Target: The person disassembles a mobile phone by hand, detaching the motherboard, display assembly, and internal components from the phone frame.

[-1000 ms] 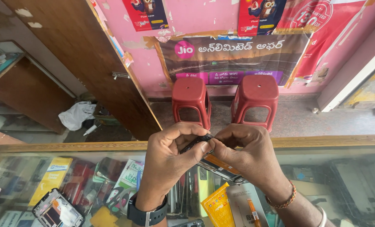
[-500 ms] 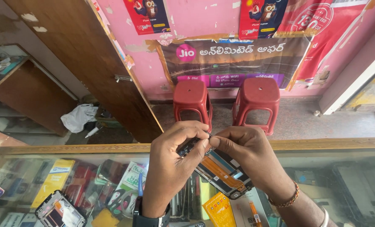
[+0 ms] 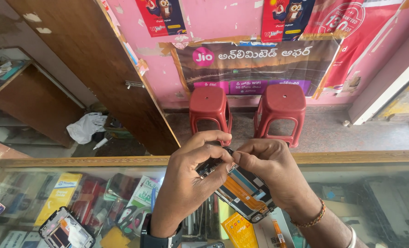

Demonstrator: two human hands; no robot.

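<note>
Above a glass-topped counter [image 3: 76, 161], a left hand [image 3: 190, 183] and a right hand [image 3: 273, 177] hold an opened phone [image 3: 246, 195] in mid-air at frame centre, its orange ribbon cable and bare frame exposed. The left fingers [image 3: 209, 138] curl closed over the phone's upper end at about 11 o'clock; the right fingers [image 3: 241, 158] pinch shut on a small part there, too tiny to identify. The phone looks light and stiff but fragile, likely best gripped by its edges, clear of the ribbon. Its lower end, toward 5 o'clock, hides behind the right wrist. At 7 o'clock a second stripped phone [image 3: 67, 229] lies on the counter, cut off by the frame. Packaged goods under the glass blur in reflections. Beyond, at 12 o'clock, 2 red plastic stools [image 3: 209, 108] stand against a pink wall.
</note>
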